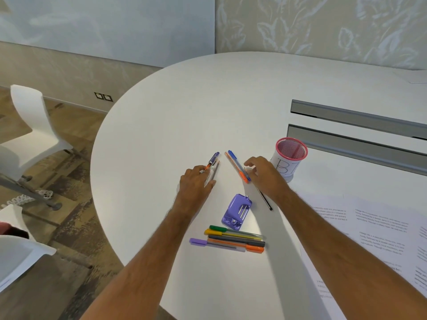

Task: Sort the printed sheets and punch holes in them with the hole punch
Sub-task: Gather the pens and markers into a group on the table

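The small purple plastic hole punch (236, 211) sat untouched at centre frame; the printed white sheets (374, 239) lay unsorted lower right. Both grips rested on pens: left hand (196, 183), right hand (265, 175), grasp unclear.

The hole punch (236, 210) is lilac with silver metal parts, on a plain white tabletop (184, 112). Just nearer than the hole punch lie pens (231, 237) with green, yellow, grey, orange and purple caps. Beyond it to the right, a cup (290, 158) has a pink mesh rim and a white wrap with black lettering. Right of the hole punch, white sheets (369, 227) carry blocks of black print. Far beyond, the wall (323, 26) shows a pale leaf pattern on beige.
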Demonstrator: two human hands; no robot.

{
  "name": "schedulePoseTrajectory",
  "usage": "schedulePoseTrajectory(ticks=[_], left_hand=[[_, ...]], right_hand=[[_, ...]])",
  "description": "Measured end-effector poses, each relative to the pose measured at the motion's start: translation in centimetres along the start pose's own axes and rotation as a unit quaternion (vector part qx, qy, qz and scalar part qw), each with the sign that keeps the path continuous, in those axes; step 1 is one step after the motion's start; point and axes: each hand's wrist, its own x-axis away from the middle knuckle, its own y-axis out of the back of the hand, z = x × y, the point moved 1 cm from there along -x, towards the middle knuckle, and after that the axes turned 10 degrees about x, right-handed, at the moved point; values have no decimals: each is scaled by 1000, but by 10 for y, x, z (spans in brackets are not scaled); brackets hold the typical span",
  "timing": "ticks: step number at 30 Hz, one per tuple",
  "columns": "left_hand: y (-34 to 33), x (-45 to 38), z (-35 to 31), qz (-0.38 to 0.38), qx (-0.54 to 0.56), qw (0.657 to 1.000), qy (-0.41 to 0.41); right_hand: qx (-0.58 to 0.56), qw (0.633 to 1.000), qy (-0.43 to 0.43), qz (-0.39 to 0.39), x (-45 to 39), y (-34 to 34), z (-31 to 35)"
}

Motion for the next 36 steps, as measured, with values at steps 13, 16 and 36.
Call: schedulePoseTrajectory(ticks=[13,16,36], left_hand=[[-4,-13,0,-20,12,1000,-3],[-5,-14,0,-20,14,1000,-3],[4,-14,10,-8,45,999,-10]], right_hand=[[-42,998,-35,36,20,0,-35],[-31,999,-40,8,11,-4,-30],[0,999,-4,50,-18,-24,63]])
